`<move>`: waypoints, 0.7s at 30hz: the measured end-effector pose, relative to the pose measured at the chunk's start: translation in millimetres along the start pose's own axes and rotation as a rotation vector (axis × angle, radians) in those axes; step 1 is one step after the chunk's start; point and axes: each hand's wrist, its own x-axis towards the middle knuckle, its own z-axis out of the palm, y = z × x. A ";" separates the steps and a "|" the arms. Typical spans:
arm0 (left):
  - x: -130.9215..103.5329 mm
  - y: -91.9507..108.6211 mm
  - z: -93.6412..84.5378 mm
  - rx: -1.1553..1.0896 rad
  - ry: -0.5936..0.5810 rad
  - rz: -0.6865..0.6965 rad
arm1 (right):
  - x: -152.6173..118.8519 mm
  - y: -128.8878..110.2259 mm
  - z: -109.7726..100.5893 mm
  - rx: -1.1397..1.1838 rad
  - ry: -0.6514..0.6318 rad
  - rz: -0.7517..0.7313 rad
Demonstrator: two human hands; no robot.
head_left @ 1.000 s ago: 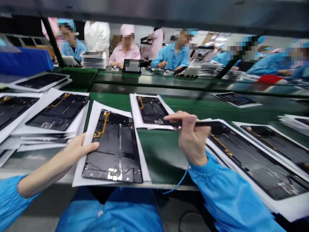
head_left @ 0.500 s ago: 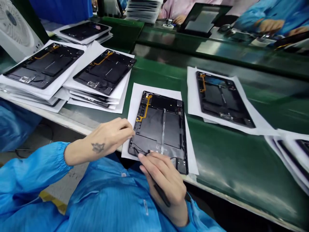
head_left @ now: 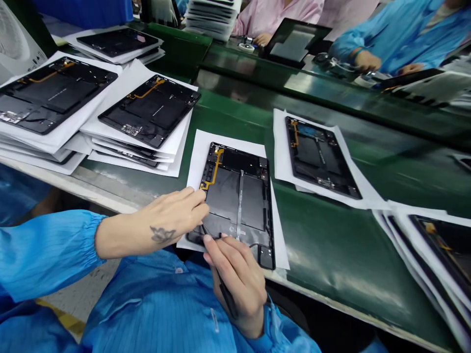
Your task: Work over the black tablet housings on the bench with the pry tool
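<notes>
An opened tablet (head_left: 224, 196) with an orange flex cable and black inner panels lies on white paper (head_left: 196, 157) at the table's front edge. My right hand (head_left: 239, 279) is closed around black tweezers (head_left: 228, 296), whose thin tips point to the tablet's lower left corner. Over that same corner is my left hand (head_left: 180, 211), fingers curled together by the tweezers' tips. Whatever its fingertips pinch, if anything, is hidden.
Paper-layered stacks of opened tablets (head_left: 150, 110) stand at left, beside a white fan (head_left: 14, 44). Another opened tablet (head_left: 320, 157) lies to the right, near a further stack (head_left: 445, 245). Across the green table (head_left: 331, 245), co-workers' hands (head_left: 368, 61) are visible.
My left hand has moved right and closer to the tweezers' tips, now over the tablet's lower left corner. The view has shifted slightly, showing more of the right-hand stack.
</notes>
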 end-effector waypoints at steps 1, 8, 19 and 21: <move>-0.2 1.8 0.9 0.021 0.024 0.017 | 0.2 -0.1 -3.4 0.033 0.010 0.033; -11.9 20.9 5.8 -0.129 0.218 0.018 | 14.3 1.7 -16.9 0.253 0.033 0.222; -22.3 32.8 16.4 -0.454 0.520 -0.273 | 32.8 1.8 2.8 0.191 -0.130 0.207; -23.3 32.4 18.4 -0.481 0.535 -0.310 | 33.0 2.5 2.3 0.191 -0.127 0.213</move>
